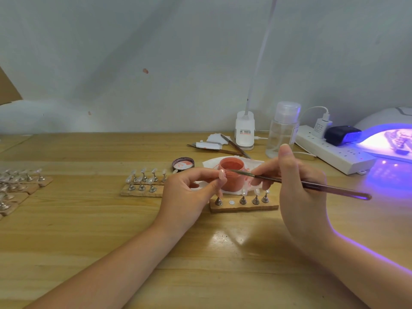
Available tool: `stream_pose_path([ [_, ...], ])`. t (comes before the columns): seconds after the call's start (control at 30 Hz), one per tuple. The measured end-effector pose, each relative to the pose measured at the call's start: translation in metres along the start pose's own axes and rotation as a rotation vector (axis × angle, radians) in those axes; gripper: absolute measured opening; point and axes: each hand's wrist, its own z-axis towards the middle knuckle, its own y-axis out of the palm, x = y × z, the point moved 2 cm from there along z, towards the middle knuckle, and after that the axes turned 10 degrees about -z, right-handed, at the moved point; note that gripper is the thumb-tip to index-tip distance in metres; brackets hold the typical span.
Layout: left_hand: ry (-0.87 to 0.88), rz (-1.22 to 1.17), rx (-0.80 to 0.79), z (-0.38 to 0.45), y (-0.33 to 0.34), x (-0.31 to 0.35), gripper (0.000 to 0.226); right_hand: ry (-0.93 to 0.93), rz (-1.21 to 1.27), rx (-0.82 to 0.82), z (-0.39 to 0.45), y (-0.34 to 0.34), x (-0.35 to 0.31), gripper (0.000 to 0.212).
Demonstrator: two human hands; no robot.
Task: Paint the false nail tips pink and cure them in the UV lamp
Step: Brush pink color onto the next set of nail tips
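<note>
Now: brush at the pink pot, one nail tip pinched

Right hand (298, 186) curled round one brush (312, 185), bristle end over the open pink polish jar (231, 175), handle pointing right. Left hand (189, 197) pinching one false nail tip (222, 175) between thumb and fingertips, just left of the jar. Jar holding pink polish, standing on a white tissue (209, 162); its lid (183, 164) lying inside-up just to the left, smeared pink. Directly in front of both hands, one wooden holder strip (244, 206): four metal stands, one bare magnet spot, three stands carrying unpainted tips. Left of that, a second strip (142, 188) with about seven stands and clear tips. Far left edge, several more strips (20, 184), count unclear. Far right, one UV lamp (385, 139) lit purple, with a strip inside, tips too blurred to count. Behind: one clear pump bottle (282, 130), near empty; one power strip (334, 152) with two plugs; one clip lamp base (244, 132); two tools on paper scraps (214, 142). All on a wooden table (111, 230).
</note>
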Motion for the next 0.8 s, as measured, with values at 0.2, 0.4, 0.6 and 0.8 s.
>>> stream_pose_path([
  [0.2,-0.022,0.011,0.0,-0.0005,-0.0003,0.0007,0.004,0.037,0.044,-0.024,-0.0021,0.0034,-0.0007,0.047],
  [0.4,-0.047,0.0,0.018,-0.0007,0.0005,0.0011,0.012,0.056,0.037,-0.043,-0.0022,0.0046,-0.0009,0.045],
  [0.6,-0.062,-0.004,0.019,-0.0001,0.0007,0.0007,0.014,0.012,-0.002,-0.031,-0.0019,0.0039,-0.0002,0.043],
  [0.8,-0.053,-0.01,0.011,-0.0007,0.0008,0.0027,0.005,0.007,0.016,-0.028,-0.0016,0.0037,-0.001,0.044],
])
